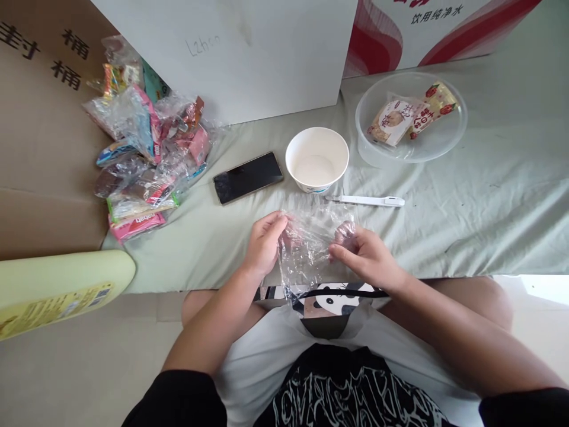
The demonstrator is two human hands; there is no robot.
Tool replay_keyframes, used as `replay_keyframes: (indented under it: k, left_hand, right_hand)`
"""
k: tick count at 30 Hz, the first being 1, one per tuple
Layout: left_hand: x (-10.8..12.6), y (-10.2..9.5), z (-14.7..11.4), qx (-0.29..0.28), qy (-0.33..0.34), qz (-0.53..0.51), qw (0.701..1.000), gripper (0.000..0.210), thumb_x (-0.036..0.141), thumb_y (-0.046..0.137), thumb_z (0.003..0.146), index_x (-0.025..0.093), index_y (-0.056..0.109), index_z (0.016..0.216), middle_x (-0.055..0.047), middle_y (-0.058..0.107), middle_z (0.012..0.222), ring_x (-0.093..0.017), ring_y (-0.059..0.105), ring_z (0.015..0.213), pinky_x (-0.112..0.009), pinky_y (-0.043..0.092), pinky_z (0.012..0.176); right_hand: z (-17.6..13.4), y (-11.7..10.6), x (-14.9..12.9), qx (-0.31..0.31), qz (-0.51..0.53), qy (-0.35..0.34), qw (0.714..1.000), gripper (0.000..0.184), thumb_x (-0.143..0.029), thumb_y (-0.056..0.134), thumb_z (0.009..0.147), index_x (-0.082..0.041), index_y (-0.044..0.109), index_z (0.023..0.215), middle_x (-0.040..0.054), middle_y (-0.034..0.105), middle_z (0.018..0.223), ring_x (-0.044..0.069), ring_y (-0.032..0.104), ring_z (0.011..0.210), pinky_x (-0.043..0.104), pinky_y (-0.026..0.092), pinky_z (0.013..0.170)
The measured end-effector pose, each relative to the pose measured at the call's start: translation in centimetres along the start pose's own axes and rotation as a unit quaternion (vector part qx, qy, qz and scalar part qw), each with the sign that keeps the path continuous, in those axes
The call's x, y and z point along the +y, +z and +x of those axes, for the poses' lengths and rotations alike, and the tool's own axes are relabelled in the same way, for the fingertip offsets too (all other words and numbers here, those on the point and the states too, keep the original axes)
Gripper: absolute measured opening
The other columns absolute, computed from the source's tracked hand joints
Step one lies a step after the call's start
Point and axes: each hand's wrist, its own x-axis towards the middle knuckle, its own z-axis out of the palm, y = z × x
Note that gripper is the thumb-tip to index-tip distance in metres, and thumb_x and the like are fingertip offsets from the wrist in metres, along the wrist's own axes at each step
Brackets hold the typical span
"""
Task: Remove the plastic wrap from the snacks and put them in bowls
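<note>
A clear plastic bag (306,255) is stretched between my two hands, just above the front edge of the cloth. My left hand (267,243) pinches its left side between thumb and fingers. On the other side my right hand (367,255) grips the bag, with the film partly covering its fingers. Just beyond the bag stands a white paper bowl (317,157) with nothing visible inside. A white utility knife (368,201) lies right of the bowl's base, and a dark phone (248,178) rests to its left.
A clear round tub (411,157) holds several wrapped snacks at the back right. Clear bags of packaged snacks (146,154) are heaped at the left by a cardboard box (48,130). A white box (249,53) stands behind, and a yellow-green container (66,284) lies front left.
</note>
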Motion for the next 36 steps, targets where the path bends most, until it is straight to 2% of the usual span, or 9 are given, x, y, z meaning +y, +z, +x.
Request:
replay_keyframes:
  k: [5,9,13,18,24,29,31,33,36]
  left_hand:
    - [0.2,0.0,-0.2,-0.135,-0.089,0.027,0.986,0.051,0.051,0.087,0.067,0.014,0.072,0.100,-0.004,0.072,0.073,-0.016,0.067,0.065,-0.025,0.052,0.059]
    - [-0.1,-0.1,-0.3,-0.117,-0.083,0.091,0.985,0.041,0.052,0.082,0.072,0.013,0.071,0.083,0.002,0.058,0.055,-0.009,0.051,0.045,-0.022,0.041,0.043]
    - [0.3,0.0,-0.2,-0.122,-0.075,0.029,0.989,0.045,0.051,0.085,0.069,0.018,0.068,0.096,0.007,0.055,0.050,-0.008,0.048,0.041,-0.020,0.039,0.042]
    - [0.7,-0.3,0.1,-0.120,-0.035,-0.062,0.990,0.034,0.040,0.090,0.061,0.018,0.066,0.072,0.002,0.062,0.062,-0.008,0.054,0.049,-0.021,0.041,0.047]
    - [1.0,-0.6,0.5,-0.131,-0.031,-0.027,0.991,0.034,0.049,0.072,0.073,0.015,0.071,0.065,-0.005,0.065,0.067,-0.013,0.055,0.058,-0.025,0.042,0.053]
    - [1.5,-0.8,0.6,-0.094,-0.007,0.089,0.992,0.016,0.032,0.074,0.069,0.017,0.069,0.066,-0.001,0.061,0.064,-0.009,0.046,0.054,-0.024,0.034,0.051]
    - [1.6,-1.2,0.7,-0.059,0.032,0.140,0.988,0.009,0.025,0.071,0.069,0.017,0.071,0.073,-0.002,0.066,0.070,-0.011,0.051,0.058,-0.024,0.039,0.055]
    - [1.8,-1.9,0.9,0.031,0.120,0.188,0.974,0.012,0.020,0.067,0.071,0.018,0.072,0.082,-0.002,0.070,0.080,-0.013,0.060,0.068,-0.024,0.046,0.064]
    - [1.9,-3.0,1.0,0.177,0.272,0.200,0.924,0.007,0.016,0.063,0.076,0.019,0.066,0.081,0.001,0.067,0.075,-0.012,0.064,0.070,-0.024,0.050,0.068]
  right_hand:
    - [0.1,-0.1,0.0,-0.002,0.026,0.010,1.000,0.025,-0.043,0.063,0.089,-0.022,0.055,0.076,0.0008,0.069,0.065,0.014,0.065,0.060,0.028,0.051,0.058]
    - [0.3,-0.4,0.2,-0.012,0.021,0.040,0.999,0.028,-0.047,0.066,0.088,-0.022,0.056,0.082,-0.0003,0.069,0.063,0.015,0.066,0.059,0.028,0.052,0.058]
    - [0.5,-0.6,0.2,-0.028,0.117,0.032,0.992,0.029,-0.050,0.068,0.087,-0.023,0.058,0.092,-0.0025,0.066,0.064,0.015,0.065,0.059,0.028,0.054,0.058]
    - [0.8,-1.2,0.1,-0.037,0.197,0.057,0.978,0.024,-0.045,0.065,0.082,-0.022,0.063,0.078,0.0007,0.062,0.063,0.015,0.057,0.055,0.029,0.046,0.052]
    - [1.1,-1.3,0.4,0.005,0.148,0.076,0.986,0.040,-0.049,0.058,0.087,-0.021,0.050,0.060,-0.0030,0.042,0.055,0.009,0.036,0.049,0.026,0.028,0.046]
    - [1.1,-0.9,0.6,-0.003,0.142,0.095,0.985,0.035,-0.038,0.078,0.077,-0.023,0.048,0.085,-0.0088,0.044,0.063,0.007,0.040,0.051,0.022,0.032,0.048]
    - [1.2,-0.9,0.6,0.016,0.177,0.105,0.978,0.046,-0.036,0.080,0.073,-0.024,0.047,0.102,-0.0083,0.050,0.071,0.009,0.048,0.055,0.023,0.040,0.051]
    - [1.3,-0.8,0.6,0.019,0.187,0.118,0.975,0.050,-0.036,0.080,0.071,-0.023,0.049,0.107,-0.0059,0.055,0.075,0.011,0.055,0.061,0.026,0.045,0.057]
    - [1.1,-0.5,0.7,0.033,0.126,0.121,0.984,0.029,-0.038,0.073,0.074,-0.022,0.053,0.087,-0.0045,0.052,0.069,0.012,0.051,0.061,0.027,0.042,0.057]
